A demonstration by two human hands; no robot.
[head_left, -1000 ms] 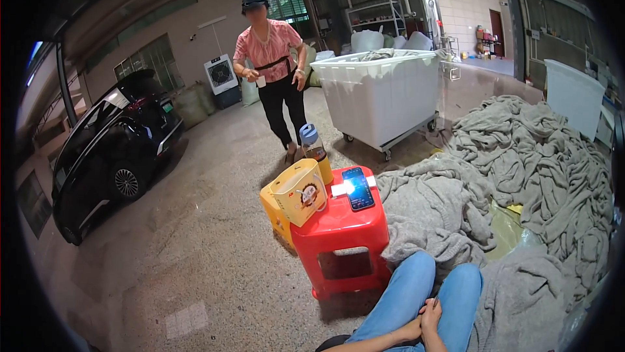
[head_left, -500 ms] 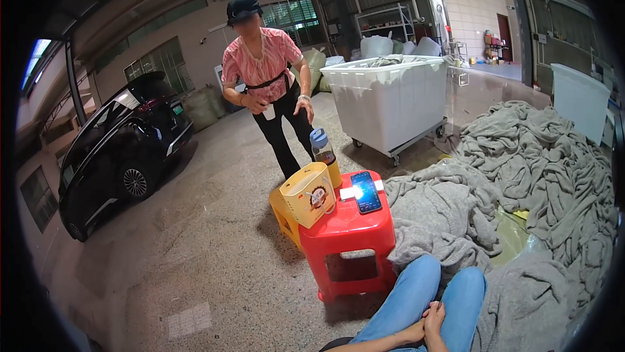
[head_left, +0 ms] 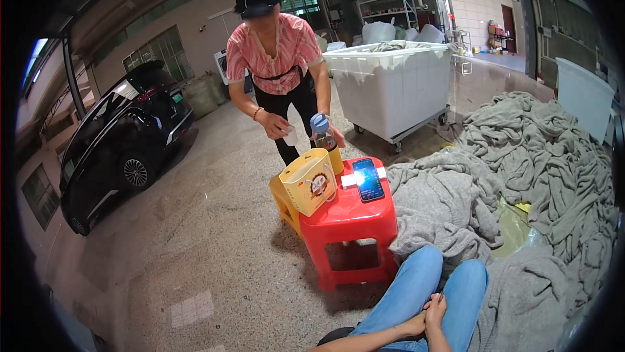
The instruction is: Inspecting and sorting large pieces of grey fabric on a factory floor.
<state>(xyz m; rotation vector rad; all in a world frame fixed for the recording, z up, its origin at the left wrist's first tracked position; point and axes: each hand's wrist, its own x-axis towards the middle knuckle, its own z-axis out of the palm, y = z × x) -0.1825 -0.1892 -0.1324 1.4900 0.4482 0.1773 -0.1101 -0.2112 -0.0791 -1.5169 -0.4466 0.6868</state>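
Observation:
My left hand (head_left: 415, 323) and my right hand (head_left: 434, 310) rest together in my lap, over blue jeans, with their fingers closed against each other. I see nothing held in them, though the insides are hidden. Before my knees stands a red plastic stool (head_left: 351, 222). On it lie a lit smartphone (head_left: 368, 181) and a yellow printed paper box (head_left: 308, 186). Behind the box rises a bottle (head_left: 323, 136) with a blue lid. Another person (head_left: 277, 59) in a pink top leans over it, a white cup (head_left: 290, 135) in one hand and the other hand at the bottle.
Grey knitted fabric (head_left: 514, 150) lies heaped on the right, reaching my legs. A white wheeled bin (head_left: 394, 88) stands beyond the stool. A yellow stool (head_left: 284, 205) adjoins the red one. To the left a black car (head_left: 127, 150) is parked on the speckled floor (head_left: 215, 241).
The other person has come closer and bent toward the stool, bringing the cup down beside the bottle and one hand to the bottle. My hands stay together in my lap.

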